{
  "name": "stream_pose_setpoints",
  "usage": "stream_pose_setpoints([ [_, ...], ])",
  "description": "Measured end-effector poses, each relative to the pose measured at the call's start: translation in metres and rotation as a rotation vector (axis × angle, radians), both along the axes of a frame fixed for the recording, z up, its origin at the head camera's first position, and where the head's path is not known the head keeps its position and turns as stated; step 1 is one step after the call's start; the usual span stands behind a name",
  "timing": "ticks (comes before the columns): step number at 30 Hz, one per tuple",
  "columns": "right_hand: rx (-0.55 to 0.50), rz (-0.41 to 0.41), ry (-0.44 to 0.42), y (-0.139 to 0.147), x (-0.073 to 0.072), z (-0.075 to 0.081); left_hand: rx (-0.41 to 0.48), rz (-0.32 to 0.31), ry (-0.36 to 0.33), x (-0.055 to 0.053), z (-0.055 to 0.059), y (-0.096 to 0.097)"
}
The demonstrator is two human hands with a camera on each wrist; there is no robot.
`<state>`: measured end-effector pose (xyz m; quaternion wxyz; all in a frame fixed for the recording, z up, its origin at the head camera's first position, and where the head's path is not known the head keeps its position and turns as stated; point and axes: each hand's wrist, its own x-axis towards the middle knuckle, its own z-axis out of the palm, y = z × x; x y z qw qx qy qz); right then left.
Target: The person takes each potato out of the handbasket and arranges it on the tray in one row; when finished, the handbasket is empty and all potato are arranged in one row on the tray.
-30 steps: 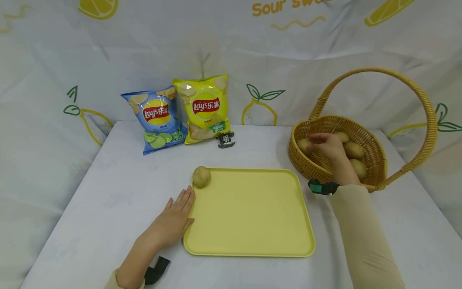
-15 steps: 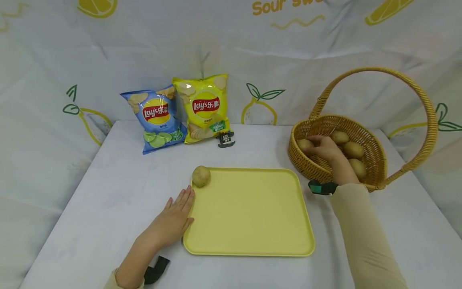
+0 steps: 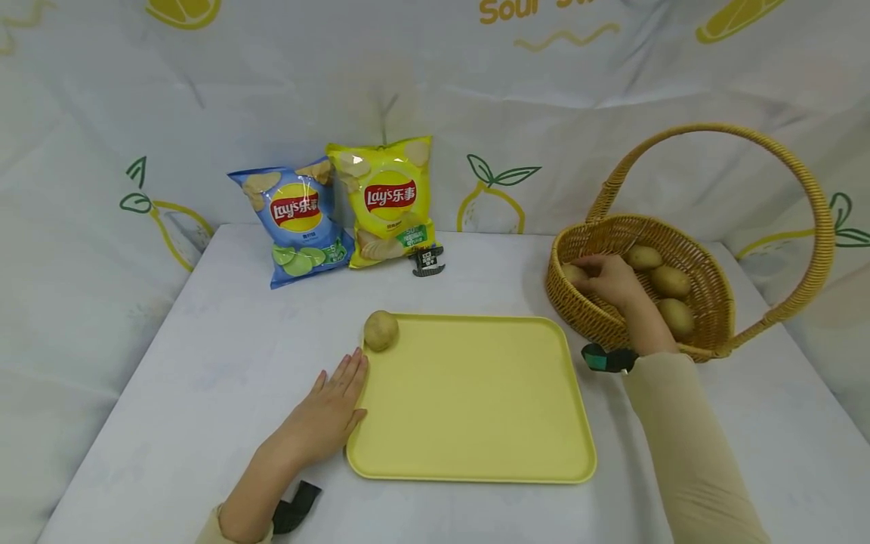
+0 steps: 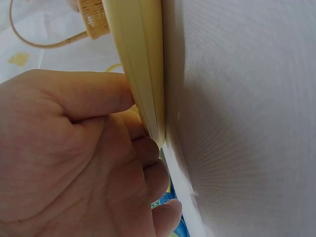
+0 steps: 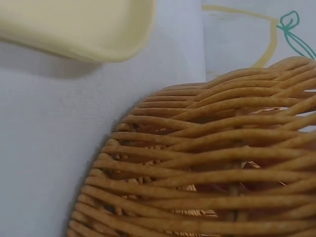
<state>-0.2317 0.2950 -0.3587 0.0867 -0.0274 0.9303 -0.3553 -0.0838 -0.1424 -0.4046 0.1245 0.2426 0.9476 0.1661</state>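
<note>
My left hand [image 3: 319,423] lies at the left rim of a pale yellow tray [image 3: 469,400], its fingers stretched out along the edge. In the left wrist view, the thumb and fingertips touch the tray's side wall [image 4: 139,64]. One potato [image 3: 381,331] rests on the tray's far left corner, just beyond those fingertips. Over on the right, my right hand [image 3: 615,283] reaches into a wicker basket [image 3: 722,306] and grips a potato [image 3: 572,273] at its left side, partly hidden by the fingers. The basket's woven wall [image 5: 197,163] hides this hand in the right wrist view.
Several other potatoes [image 3: 670,281] lie in the basket, under its tall arched handle [image 3: 809,196]. A blue chip bag [image 3: 299,219] and a yellow chip bag [image 3: 384,200] lean against the back cloth, with a small black object [image 3: 427,261] before them.
My right hand has settled from above the potato to a grip around it inside the basket. The left hand and the tray stay in place.
</note>
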Motion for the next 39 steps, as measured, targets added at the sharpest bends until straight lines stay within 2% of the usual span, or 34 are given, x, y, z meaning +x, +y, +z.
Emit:
stream_pose_setpoints([
  [6, -0.013, -0.046, 0.011, -0.001, 0.001, 0.003, -0.002, 0.002, -0.001, 0.000, -0.001, 0.000],
  [13, -0.138, -0.122, 0.018, -0.003, 0.008, 0.009, 0.001, 0.006, -0.010, 0.000, 0.000, 0.000],
  [22, -0.228, -0.215, 0.044, -0.004, 0.018, 0.015, -0.004, 0.013, -0.020, 0.000, 0.001, 0.001],
  [26, -0.276, -0.250, 0.085, -0.005, 0.020, 0.017, -0.003, 0.016, -0.023, 0.001, 0.002, 0.001],
  [34, -0.292, -0.298, 0.204, -0.010, 0.025, 0.020, -0.001, 0.013, -0.011, 0.000, 0.001, 0.001],
  [39, -0.362, -0.319, 0.264, -0.018, 0.029, 0.024, -0.005, 0.012, -0.011, 0.000, 0.000, 0.001],
])
